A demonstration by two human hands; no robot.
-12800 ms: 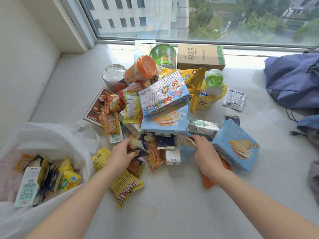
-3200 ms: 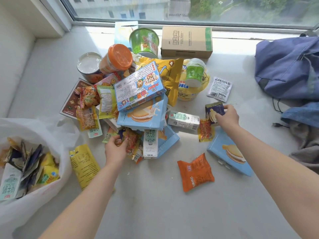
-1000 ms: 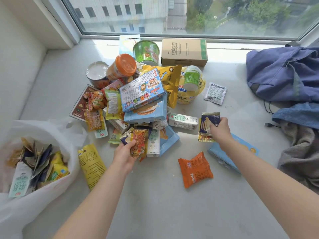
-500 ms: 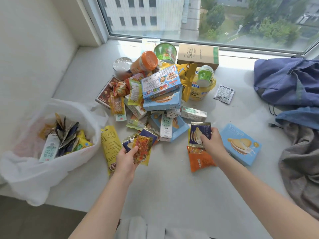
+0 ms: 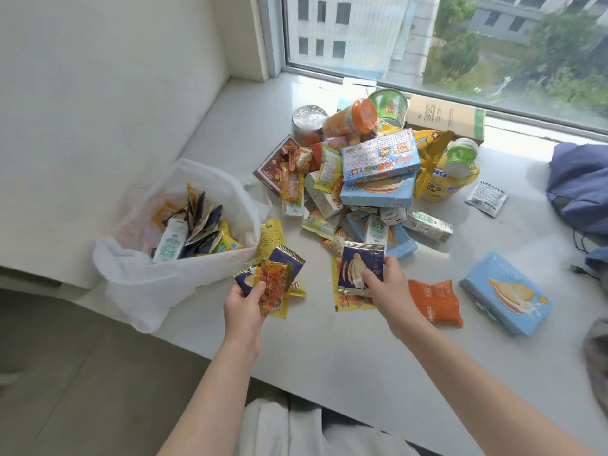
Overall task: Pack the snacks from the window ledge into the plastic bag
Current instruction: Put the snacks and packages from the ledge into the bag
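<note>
A white plastic bag (image 5: 148,284) stands open at the ledge's left front edge with several snack packets and a milk carton inside. My left hand (image 5: 245,306) grips a bunch of small packets (image 5: 273,278), dark blue and orange-yellow, just right of the bag. My right hand (image 5: 385,287) pinches a dark blue packet (image 5: 357,266) with a yellow-orange one beneath it, above the ledge. Behind both hands lies the snack pile (image 5: 368,179) of boxes, cans and pouches.
An orange pouch (image 5: 436,302) and a light blue biscuit box (image 5: 506,294) lie right of my right hand. A brown carton (image 5: 444,118) sits by the window. A blue backpack (image 5: 579,182) lies at the far right. The wall rises on the left.
Both hands have carried their packets leftward and nearer, toward the plastic bag. The view has swung left and down, showing more wall and floor.
</note>
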